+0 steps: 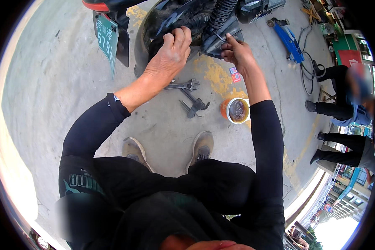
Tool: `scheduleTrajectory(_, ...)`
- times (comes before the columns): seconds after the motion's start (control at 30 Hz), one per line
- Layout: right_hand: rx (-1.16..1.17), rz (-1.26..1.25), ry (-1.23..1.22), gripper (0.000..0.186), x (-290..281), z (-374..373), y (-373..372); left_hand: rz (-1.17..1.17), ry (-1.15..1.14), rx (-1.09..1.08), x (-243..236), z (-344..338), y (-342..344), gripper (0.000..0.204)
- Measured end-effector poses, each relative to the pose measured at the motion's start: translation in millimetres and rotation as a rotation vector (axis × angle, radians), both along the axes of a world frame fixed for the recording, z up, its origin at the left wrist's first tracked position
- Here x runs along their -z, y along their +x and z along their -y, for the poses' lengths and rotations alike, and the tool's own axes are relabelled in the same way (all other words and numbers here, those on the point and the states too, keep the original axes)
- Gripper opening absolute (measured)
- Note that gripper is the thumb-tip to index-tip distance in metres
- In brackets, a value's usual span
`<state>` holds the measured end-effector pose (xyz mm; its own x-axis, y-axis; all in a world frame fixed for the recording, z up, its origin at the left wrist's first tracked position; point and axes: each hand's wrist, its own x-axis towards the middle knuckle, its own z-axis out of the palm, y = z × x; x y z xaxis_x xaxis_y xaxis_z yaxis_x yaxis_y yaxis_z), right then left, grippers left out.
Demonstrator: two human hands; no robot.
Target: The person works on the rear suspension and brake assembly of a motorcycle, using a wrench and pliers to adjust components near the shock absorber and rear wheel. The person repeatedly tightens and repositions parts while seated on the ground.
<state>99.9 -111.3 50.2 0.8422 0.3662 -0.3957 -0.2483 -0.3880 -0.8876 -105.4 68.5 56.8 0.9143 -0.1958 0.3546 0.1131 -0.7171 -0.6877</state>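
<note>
While plate lettering (107, 41) shows, right grip (238, 53) seems clamped on rod (237, 32); left grip (171, 52) unclear.

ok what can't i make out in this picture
- Left fingertips, head view: hidden behind the left hand, so their contact can't be told.
- Right hand, head view: its own fingers hide whether it grips or just touches the dark part.
- Spring shock absorber, head view: top cut off by the upper edge.
- Bucket, head view: dark, reflecting liquid hides the bottom.
- Small cards, head view: details too small.
</note>
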Motion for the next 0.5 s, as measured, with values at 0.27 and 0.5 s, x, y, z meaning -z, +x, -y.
scheduleTrajectory(0.27,0.055,0.348,-0.046,0.036,-18.8,-4.7,-21.6,-0.003,-0.012,-0.002,-1.7,-0.6,-3.9,0.026)
scheduleTrajectory(0.5,0.147,-0.24,0.235,0.025,-5.3,-31.9,-21.4,0.0,0.009,-0.003,-1.7,2.0,-2.5,0.029)
